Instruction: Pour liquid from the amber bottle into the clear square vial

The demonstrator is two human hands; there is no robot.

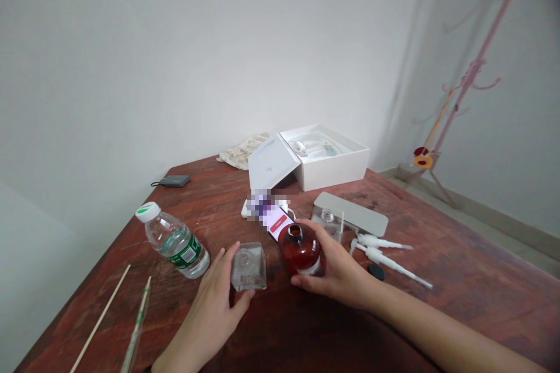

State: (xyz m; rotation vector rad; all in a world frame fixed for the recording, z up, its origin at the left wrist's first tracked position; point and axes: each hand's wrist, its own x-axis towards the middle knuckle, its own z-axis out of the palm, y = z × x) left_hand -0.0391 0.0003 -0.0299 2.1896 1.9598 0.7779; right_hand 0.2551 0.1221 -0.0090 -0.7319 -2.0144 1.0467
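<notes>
A dark red-brown bottle with an uncapped mouth is in my right hand, fingers around its far side and thumb on its near side. My left hand curls against the left side of a clear square container, thumb at its near edge and index finger at its far left corner. Two white pump heads with long tubes lie right of my right hand. Beside them is a black round cap. A clear bottle with an open neck stands behind my right hand, partly hidden.
A labelled water bottle stands at the left, near two thin wooden sticks, one wrapped. Behind are a phone, an open white box, a grey flat case, a cloth and a small grey device.
</notes>
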